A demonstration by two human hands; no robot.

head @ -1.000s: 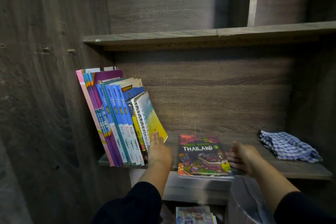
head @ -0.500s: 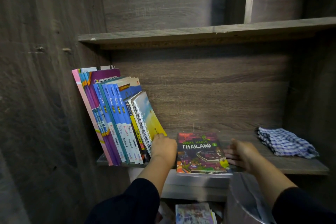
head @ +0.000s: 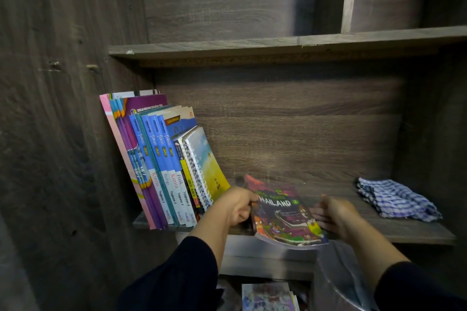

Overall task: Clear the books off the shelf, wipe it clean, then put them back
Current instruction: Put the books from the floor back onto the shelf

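both hands (head: pixel 238 206) grip thailand book (head: pixel 283 212)

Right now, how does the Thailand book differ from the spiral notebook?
The Thailand book lies near flat, cover up, tilted and jutting past the shelf edge; the spiral notebook stands leaning on the row of books. The left hand grips the Thailand book, the right hand at its other side; no hand holds the notebook. Both are on one shelf.
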